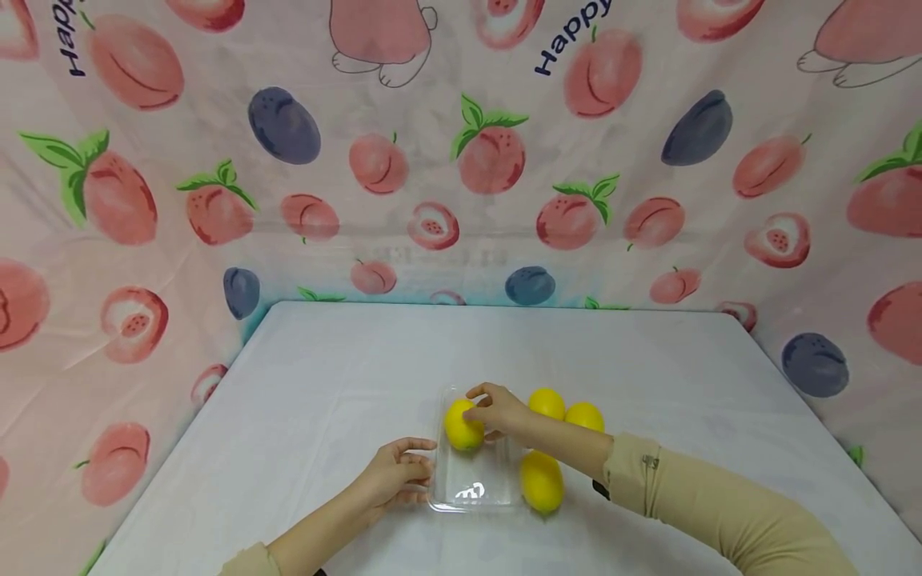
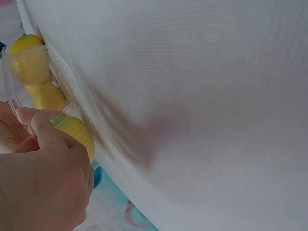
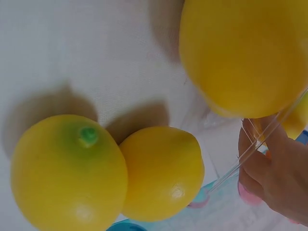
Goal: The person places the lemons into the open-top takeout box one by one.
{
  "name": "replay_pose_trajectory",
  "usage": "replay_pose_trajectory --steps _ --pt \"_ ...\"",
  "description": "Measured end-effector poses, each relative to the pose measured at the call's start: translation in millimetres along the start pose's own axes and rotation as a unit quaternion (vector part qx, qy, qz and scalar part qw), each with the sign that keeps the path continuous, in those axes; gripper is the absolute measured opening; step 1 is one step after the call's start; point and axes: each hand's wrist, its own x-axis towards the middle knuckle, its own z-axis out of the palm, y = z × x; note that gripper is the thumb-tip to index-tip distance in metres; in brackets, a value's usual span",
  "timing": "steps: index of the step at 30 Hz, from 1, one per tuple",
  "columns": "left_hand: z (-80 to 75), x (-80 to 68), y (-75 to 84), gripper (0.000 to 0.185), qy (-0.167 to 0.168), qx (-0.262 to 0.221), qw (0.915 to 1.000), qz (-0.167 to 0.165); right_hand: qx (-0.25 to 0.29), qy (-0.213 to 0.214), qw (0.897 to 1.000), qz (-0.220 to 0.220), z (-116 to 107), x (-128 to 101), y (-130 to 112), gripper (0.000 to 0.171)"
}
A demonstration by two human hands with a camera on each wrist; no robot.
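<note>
Right hand (image 1: 497, 412) reaches across from the right, wrist bent, fingers curled around a lemon (image 1: 463, 426) held inside the clear tray (image 1: 475, 496). Left hand (image 1: 394, 474) grips the tray's left edge, thumb on top. Three lemons (image 1: 542, 481) lie just behind the right wrist.

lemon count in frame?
4. One lemon in tray, gripped by the right hand over the clear tray; two lemons side by side behind it; one lemon on table right of the tray. None look hidden.
</note>
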Motion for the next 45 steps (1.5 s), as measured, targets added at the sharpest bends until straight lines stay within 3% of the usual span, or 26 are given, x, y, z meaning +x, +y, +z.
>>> replay_pose_trajectory --steps 26,34,45 --pt "-1.1 0.6 -1.7 0.042 -0.002 -0.004 1.0 0.005 0.056 0.007 0.998 -0.007 -20.2 -14.4 -3.3 0.035" --pt "0.1 2.3 -0.2 0.042 -0.004 -0.002 1.0 0.002 0.018 -0.003 0.999 -0.051 -38.5 -27.7 2.5 0.033" --pt "-2.1 0.4 -0.9 0.042 -0.009 -0.003 0.9999 -0.004 0.004 -0.028 0.994 -0.101 -55.5 -55.3 16.9 0.031"
